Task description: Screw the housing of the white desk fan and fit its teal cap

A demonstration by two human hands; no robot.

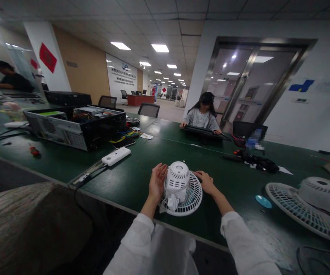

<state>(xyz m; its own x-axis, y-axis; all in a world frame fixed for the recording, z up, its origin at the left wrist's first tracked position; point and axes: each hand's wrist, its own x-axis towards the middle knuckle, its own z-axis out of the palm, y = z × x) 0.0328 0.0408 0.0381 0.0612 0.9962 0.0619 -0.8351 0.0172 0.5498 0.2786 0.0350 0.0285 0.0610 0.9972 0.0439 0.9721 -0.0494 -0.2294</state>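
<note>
A small white desk fan stands on the dark green table, its ribbed motor housing rising from a round white grille. A crumpled white cloth or paper sits at the housing's near side. My left hand cups the housing's left side with fingers spread. My right hand grips the grille's right rim. A second white fan lies tilted at the right, and a small blue disc lies between it and my right hand.
An open computer case with coloured wires stands to the left, near a white oblong device and a red-handled screwdriver. A dark tangle of tools lies ahead. A seated co-worker works across the table.
</note>
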